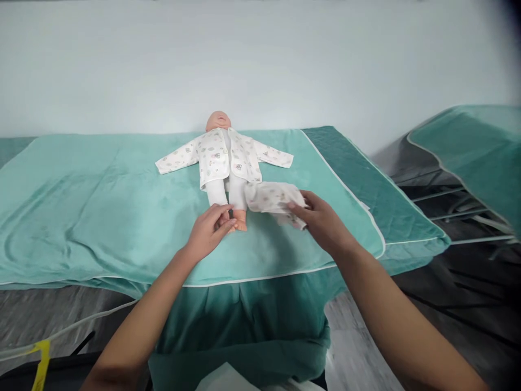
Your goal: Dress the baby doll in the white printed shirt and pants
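A baby doll [218, 120] lies on its back, dressed in an open white printed jacket [215, 160] with the sleeves spread and white leggings [237, 193] underneath. At its feet is my left hand [208, 229], fingers and thumb curled around one foot, which they mostly hide. The other bare foot [240, 220] shows just beside my fingertips. My right hand [321, 218] pinches a bunched white printed baby garment [274, 196] to the right of the doll's legs. This garment is blurred and folded, so its exact kind is unclear.
A light green blanket [101, 217] with white piping covers the table, over a darker quilted pad [366, 179]. Green cloth hangs down in front [244, 315]. At right stands a metal rack [456, 217] draped with another green cloth [480, 152]. A pale wall [260, 60] rises behind.
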A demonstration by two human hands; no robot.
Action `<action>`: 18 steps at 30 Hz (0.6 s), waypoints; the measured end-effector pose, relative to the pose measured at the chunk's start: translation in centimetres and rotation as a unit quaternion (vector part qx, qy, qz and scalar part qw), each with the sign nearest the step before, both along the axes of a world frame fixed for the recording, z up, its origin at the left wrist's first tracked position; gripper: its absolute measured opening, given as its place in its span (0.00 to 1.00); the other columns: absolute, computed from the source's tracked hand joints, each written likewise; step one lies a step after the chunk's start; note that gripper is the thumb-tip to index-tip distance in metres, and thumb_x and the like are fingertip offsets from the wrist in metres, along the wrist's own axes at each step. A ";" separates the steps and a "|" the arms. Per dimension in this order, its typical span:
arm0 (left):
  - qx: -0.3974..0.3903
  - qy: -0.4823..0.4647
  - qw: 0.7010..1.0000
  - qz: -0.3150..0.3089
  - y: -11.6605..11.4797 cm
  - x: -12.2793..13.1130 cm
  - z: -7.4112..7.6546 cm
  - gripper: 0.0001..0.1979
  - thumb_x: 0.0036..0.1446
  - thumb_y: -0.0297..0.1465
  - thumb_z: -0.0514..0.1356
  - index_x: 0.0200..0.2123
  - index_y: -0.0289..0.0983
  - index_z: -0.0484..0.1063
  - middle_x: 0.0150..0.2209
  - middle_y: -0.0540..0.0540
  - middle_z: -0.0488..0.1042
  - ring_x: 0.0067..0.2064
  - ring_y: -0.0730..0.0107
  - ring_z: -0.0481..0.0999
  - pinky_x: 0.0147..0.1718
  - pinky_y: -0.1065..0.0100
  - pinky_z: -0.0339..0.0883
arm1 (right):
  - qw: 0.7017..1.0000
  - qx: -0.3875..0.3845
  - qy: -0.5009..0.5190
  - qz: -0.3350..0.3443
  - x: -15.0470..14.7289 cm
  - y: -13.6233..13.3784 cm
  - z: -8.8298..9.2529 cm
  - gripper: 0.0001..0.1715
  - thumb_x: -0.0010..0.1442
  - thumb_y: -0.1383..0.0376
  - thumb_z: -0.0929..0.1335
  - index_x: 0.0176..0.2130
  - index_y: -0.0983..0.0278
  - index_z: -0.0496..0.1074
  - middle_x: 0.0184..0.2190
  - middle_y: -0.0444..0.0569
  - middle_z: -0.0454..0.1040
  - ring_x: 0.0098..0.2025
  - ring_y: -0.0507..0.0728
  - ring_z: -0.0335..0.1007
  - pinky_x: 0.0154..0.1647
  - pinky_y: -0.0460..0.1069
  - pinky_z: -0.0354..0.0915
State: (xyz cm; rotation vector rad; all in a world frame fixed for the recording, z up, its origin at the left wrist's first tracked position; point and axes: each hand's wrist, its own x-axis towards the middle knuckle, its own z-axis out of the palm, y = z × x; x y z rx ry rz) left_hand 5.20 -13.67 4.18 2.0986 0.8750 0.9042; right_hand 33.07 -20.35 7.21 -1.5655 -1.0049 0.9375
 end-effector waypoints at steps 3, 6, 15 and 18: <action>0.011 -0.024 0.999 -0.022 -0.1 0.7 2.0 0.28 0.61 0.42 0.64 0.63 0.48 0.66 0.51 0.43 0.72 0.51 0.61 0.74 0.51 0.60 0.70 | 0.989 0.031 0.103 0.103 -4.1 0.9 2.5 0.32 0.52 0.51 0.77 0.54 0.57 0.73 0.48 0.49 0.79 0.41 0.58 0.75 0.33 0.50 0.70; 0.045 -0.034 0.998 0.011 0.0 1.2 4.0 0.36 0.57 0.39 0.68 0.66 0.51 0.61 0.58 0.41 0.65 0.60 0.55 0.67 0.57 0.57 0.68 | 0.970 0.089 0.137 0.182 -6.8 1.8 5.0 0.31 0.53 0.56 0.77 0.55 0.54 0.72 0.50 0.46 0.78 0.46 0.56 0.75 0.42 0.51 0.72; 0.117 -0.024 0.991 0.063 0.1 -0.1 9.1 0.31 0.55 0.45 0.69 0.61 0.52 0.68 0.64 0.42 0.58 0.70 0.43 0.55 0.66 0.48 0.57 | 0.971 0.173 0.044 0.157 -9.0 3.8 9.8 0.13 0.57 0.56 0.75 0.40 0.60 0.76 0.28 0.42 0.74 0.27 0.51 0.69 0.27 0.47 0.65; 0.122 -0.043 0.991 0.016 0.6 -0.8 9.8 0.33 0.57 0.52 0.63 0.64 0.50 0.65 0.67 0.42 0.58 0.71 0.42 0.54 0.67 0.46 0.56 | 0.968 0.174 0.027 0.179 -8.8 3.9 10.7 0.14 0.57 0.54 0.75 0.39 0.60 0.76 0.26 0.42 0.72 0.27 0.52 0.69 0.25 0.47 0.65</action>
